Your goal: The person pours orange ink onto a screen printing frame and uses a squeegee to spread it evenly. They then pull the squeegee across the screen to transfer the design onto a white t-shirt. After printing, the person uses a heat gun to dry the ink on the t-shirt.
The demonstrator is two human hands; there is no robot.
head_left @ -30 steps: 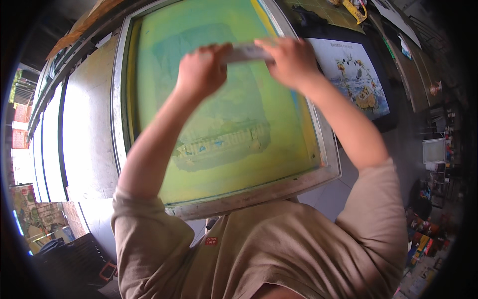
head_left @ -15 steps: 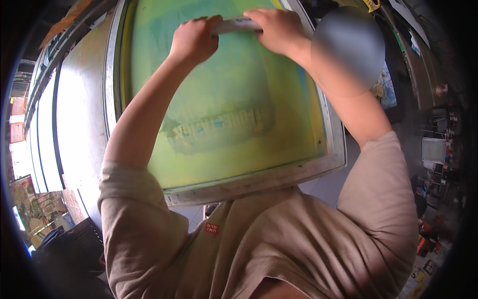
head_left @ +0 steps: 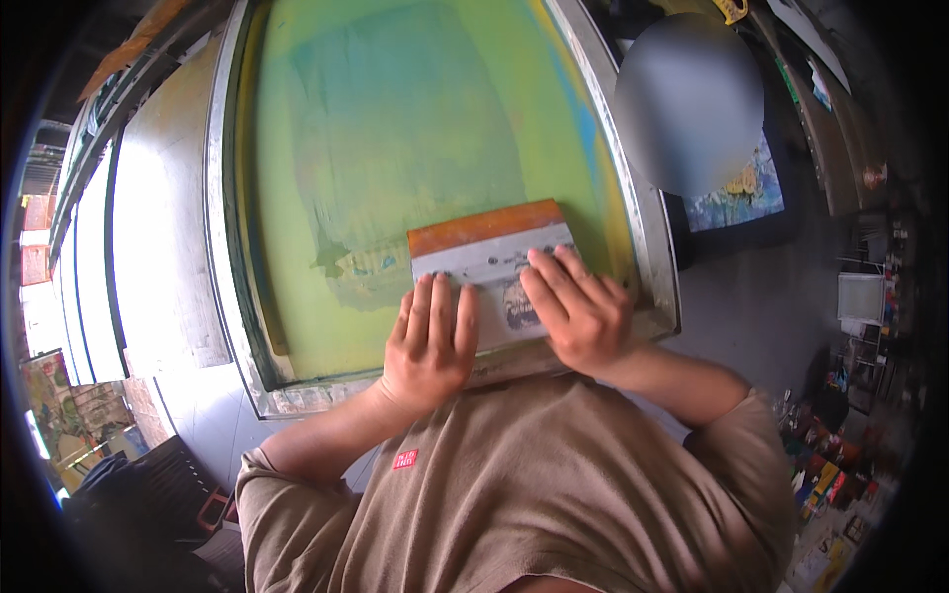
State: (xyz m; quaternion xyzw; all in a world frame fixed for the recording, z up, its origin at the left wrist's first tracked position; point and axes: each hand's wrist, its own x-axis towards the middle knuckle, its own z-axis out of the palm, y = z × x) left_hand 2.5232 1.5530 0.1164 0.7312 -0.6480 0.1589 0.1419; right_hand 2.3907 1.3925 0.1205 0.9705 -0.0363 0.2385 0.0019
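At the near end of the green screen (head_left: 395,148), close against the brown shirt (head_left: 534,445), I see one squeegee (head_left: 494,265): one orange-brown blade facing away, one grey holder. Two bare hands hold it. The left hand (head_left: 432,336) lays its straight fingers nearly side by side over the holder; the right hand (head_left: 585,316) has its fingers slightly spread on the same face. Both thumbs are hidden, so I cannot tell how they press.

A second ago the squeegee was far up the mesh with the arms stretched out; now it is down by the body, elbows bent, blade in plain view. It covers part of the dark patch that lay bare then.

One pale frame (head_left: 647,222) surrounds the mesh, its near rail partly blocked by forearms and shirt. To the right lies one colourful print (head_left: 759,193) on a black board (head_left: 756,229), its upper part blurred out. Bright pale panels (head_left: 163,237) stand left; a yellow object (head_left: 732,10) shows at the top right.
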